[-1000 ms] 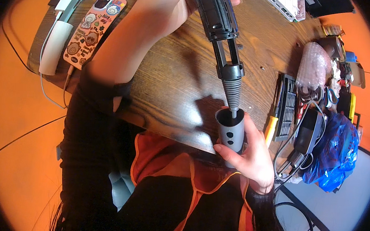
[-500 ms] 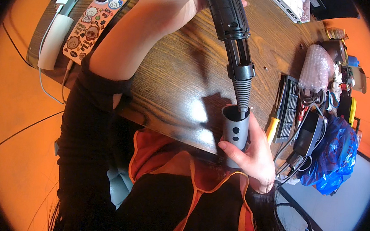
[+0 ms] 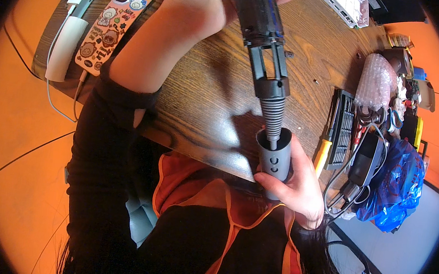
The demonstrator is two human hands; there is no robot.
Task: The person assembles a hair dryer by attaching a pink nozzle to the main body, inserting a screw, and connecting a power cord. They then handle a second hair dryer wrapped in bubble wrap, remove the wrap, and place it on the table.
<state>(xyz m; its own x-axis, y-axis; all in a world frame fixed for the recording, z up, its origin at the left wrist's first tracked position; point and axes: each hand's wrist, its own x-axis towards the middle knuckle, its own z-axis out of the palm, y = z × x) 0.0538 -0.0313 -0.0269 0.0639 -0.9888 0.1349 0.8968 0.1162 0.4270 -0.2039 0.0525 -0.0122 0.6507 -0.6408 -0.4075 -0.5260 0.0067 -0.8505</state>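
Near the top edge my left hand (image 3: 220, 5) is closed around a long black plastic tool body (image 3: 256, 24); part of the hand is cut off or hidden behind it. The lower end of that body has an open frame, then a black ribbed cord sleeve (image 3: 272, 112). A thin cord end runs from the sleeve down into the mouth of a grey tube (image 3: 274, 164). My right hand (image 3: 301, 182) wraps the grey tube from the right, thumb across its front below two round holes. The tube stands nearly upright at the table's front edge.
A phone in a cartoon case (image 3: 109, 35) lies at the left on the wooden table (image 3: 197, 89). To the right are a yellow-handled screwdriver (image 3: 322, 158), a black bit case (image 3: 341, 131), bubble wrap (image 3: 376, 80), a black power adapter (image 3: 366, 156) and a blue plastic bag (image 3: 396, 182).
The black body and its ribbed sleeve have shifted left and turned slightly. The grey tube has moved a little left with my right hand, and its holes now show grey crescents.
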